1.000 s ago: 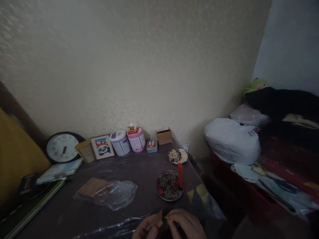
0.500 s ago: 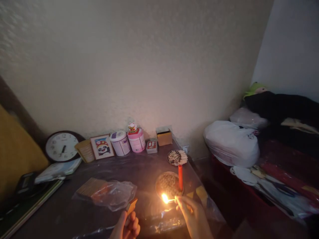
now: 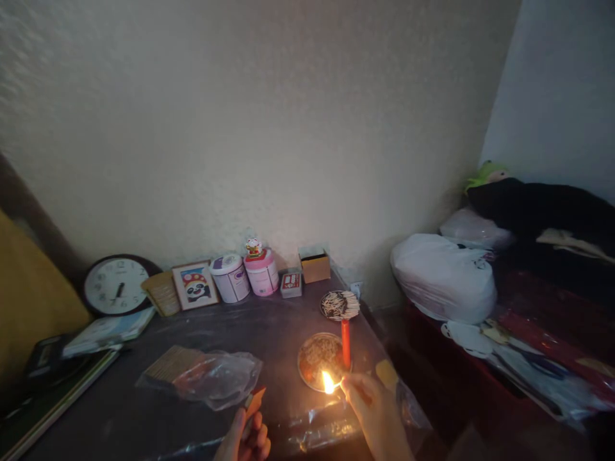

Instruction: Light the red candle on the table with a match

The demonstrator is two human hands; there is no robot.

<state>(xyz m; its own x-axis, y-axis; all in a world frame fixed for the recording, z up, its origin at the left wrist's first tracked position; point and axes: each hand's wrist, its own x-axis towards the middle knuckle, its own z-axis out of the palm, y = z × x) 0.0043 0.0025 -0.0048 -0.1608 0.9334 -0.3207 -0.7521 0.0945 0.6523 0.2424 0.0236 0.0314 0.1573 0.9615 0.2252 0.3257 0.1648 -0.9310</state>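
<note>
Head view is showing the right hand (image 3: 372, 410) pinching a thin burning matchstick (image 3: 332, 386), its flame glowing over the round metal dish (image 3: 317, 360) beside the upright red candle (image 3: 345, 342); the left hand (image 3: 245, 438) is gripping a flat matchbox (image 3: 253, 403).

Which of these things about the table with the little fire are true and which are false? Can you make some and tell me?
1. The right hand holds a burning match. True.
2. The red candle is already lit. False: its top shows no flame.
3. The left hand holds a matchbox. True.
4. The clock lies flat on the table. False: it leans against the wall.
</note>
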